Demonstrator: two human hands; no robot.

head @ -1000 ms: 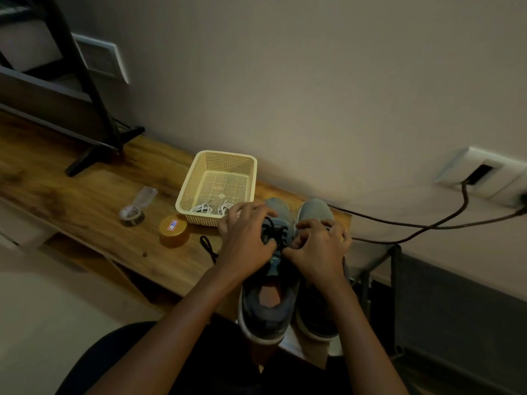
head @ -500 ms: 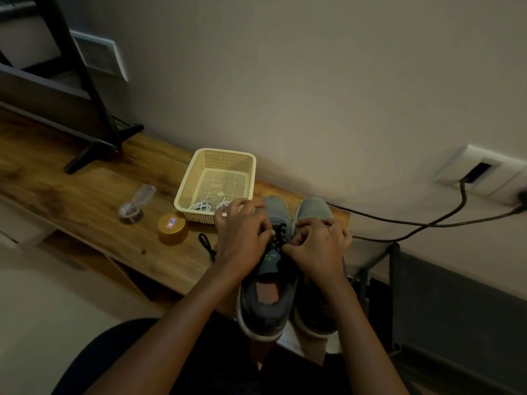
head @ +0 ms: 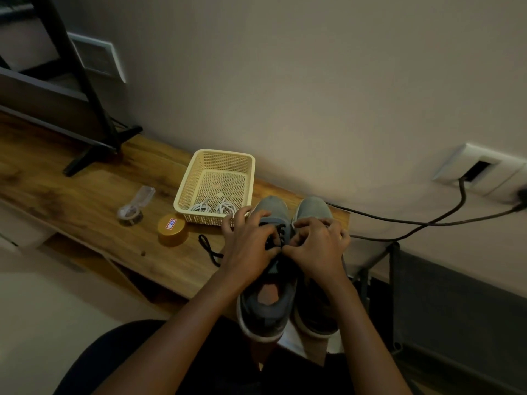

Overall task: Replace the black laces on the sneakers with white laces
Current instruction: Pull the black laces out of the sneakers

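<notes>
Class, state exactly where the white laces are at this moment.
In the head view, the white laces lie coiled at the near end of the cream basket, left of centre on the wooden table, beside the left hand.

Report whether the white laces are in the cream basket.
In: the white laces lie coiled on the floor of the cream mesh plastic basket.

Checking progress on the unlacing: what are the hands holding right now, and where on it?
The left hand and right hand both pinch the black lace at the upper eyelets of the left sneaker.
</notes>
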